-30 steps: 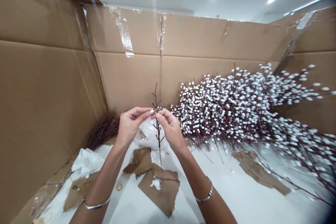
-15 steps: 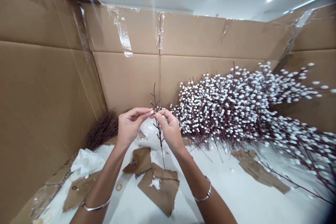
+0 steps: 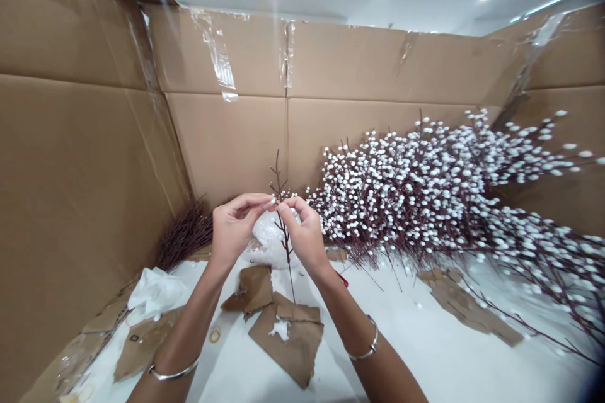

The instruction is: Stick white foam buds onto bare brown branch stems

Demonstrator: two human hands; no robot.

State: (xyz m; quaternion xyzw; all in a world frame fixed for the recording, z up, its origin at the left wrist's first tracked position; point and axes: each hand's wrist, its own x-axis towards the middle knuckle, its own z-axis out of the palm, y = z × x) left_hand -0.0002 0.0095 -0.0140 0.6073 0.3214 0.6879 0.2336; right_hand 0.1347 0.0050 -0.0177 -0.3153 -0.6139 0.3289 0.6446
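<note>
A dark brown twig (image 3: 286, 242) stands upright in front of me, its lower tip over a torn cardboard piece. My right hand (image 3: 303, 232) pinches it at mid-height between thumb and fingers. Just left of the twig, my left hand (image 3: 234, 227) is closed in a pinch on a small white bud (image 3: 273, 201). The fingertips of both hands nearly meet at the twig. Behind them lies a clear plastic bag (image 3: 271, 240) with white contents, partly hidden by the hands.
Many twigs with white buds (image 3: 401, 195) are piled on the right. Bare brown twigs (image 3: 185, 236) lie at the left by the cardboard wall (image 3: 227, 151). Torn cardboard (image 3: 295, 352), crumpled white plastic (image 3: 155, 293) and a rubber band (image 3: 215, 334) rest on the white table (image 3: 378, 327).
The twig and my right fingertips have shifted very slightly left. A small red object now shows beside my right forearm.
</note>
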